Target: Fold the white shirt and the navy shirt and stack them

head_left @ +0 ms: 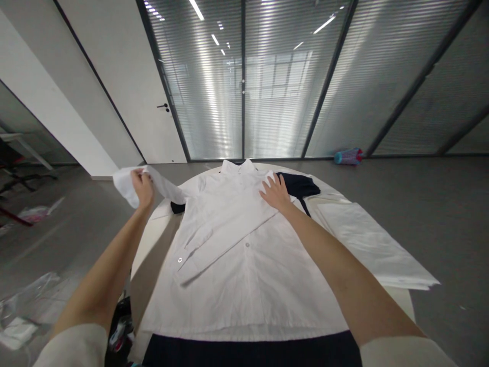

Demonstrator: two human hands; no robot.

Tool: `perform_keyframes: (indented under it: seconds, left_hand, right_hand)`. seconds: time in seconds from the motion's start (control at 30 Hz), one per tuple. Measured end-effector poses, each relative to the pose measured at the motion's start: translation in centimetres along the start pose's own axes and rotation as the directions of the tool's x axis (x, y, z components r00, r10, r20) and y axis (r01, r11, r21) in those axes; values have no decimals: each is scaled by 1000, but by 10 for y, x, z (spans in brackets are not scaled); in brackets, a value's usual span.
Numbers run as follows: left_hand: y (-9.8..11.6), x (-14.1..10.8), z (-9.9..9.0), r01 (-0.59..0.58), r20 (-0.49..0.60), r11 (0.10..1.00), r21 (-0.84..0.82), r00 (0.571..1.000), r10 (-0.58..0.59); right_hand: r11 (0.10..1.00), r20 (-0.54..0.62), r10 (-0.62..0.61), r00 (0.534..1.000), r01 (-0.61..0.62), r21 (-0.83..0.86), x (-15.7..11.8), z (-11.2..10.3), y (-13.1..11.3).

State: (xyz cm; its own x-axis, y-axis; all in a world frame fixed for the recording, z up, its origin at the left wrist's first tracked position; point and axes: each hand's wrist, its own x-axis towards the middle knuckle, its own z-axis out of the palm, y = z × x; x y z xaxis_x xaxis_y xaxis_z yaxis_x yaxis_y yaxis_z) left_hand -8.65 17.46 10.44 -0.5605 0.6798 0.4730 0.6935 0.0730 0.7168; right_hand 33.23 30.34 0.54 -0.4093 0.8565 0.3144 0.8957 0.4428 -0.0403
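A white button-up shirt (244, 270) lies spread on a round table, its collar at the far end and its hem nearest me. My left hand (143, 187) grips the shirt's left-side sleeve (124, 184) near the cuff, lifted out beyond the table edge. Fingers spread, my right hand (275, 192) presses on the shirt near the right shoulder. The other sleeve (229, 247) is folded diagonally across the front, its cuff towards the lower left. Beneath the shirt lies a dark navy garment (300, 184), showing at both sides and below the hem.
Folded white cloth (370, 242) overhangs the right edge of the pale table (399, 300). On the floor are a blue and red basket (348, 156) by the glass wall and clear plastic wrapping (28, 298) at left. A chair (19, 168) stands at far left.
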Motion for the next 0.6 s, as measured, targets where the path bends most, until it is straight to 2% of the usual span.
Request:
perform_keyframes:
  seconds: [0.07, 0.1, 0.13, 0.17, 0.2, 0.27, 0.3, 0.33, 0.37, 0.4, 0.43, 0.53, 0.6]
  left_hand:
    - [33, -8, 21, -186, 46, 982, -30, 981, 188]
    - [46, -17, 34, -271, 97, 961, -52, 956, 275]
    - [55, -30, 47, -356, 166, 932, -72, 917, 363]
    - [62, -44, 59, -443, 246, 892, -89, 858, 451]
    - [66, -59, 71, -553, 353, 826, -110, 755, 552]
    - [65, -88, 89, -773, 568, 609, -179, 424, 706]
    - [62, -101, 94, -836, 641, 501, -226, 260, 723]
    - [59, -111, 97, -868, 685, 424, -260, 143, 714]
    - [54, -119, 98, -877, 708, 394, -275, 93, 700]
    - [50, -125, 97, -877, 718, 396, -272, 89, 690]
    - [47, -129, 94, -873, 716, 414, -257, 116, 689]
    - [38, -132, 79, -860, 667, 471, -199, 233, 707]
    - [32, -133, 67, -855, 643, 493, -164, 286, 710]
  right_hand:
    - [978, -3, 6, 1000, -5, 210, 0, -13, -12]
    - [926, 26, 53, 998, -59, 374, 0, -20, -18]
    - [823, 79, 114, 990, -139, 551, -1, -27, -22]
    - [666, 151, 169, 974, -226, 711, -2, -35, -25]
    - [476, 235, 208, 950, -308, 824, -4, -42, -25]
    - [132, 395, 232, 889, -432, 892, -12, -53, -20]
    - [28, 459, 237, 856, -479, 878, -17, -57, -15]
    - [-12, 510, 251, 823, -525, 851, -22, -59, -9]
    - [-2, 546, 272, 792, -567, 824, -27, -60, -3]
    - [40, 564, 297, 770, -601, 799, -32, -59, 2]
    - [92, 568, 321, 758, -622, 777, -35, -57, 6]
    - [206, 543, 377, 751, -639, 741, -37, -51, 9]
    - [242, 527, 407, 746, -645, 725, -31, -50, 7]
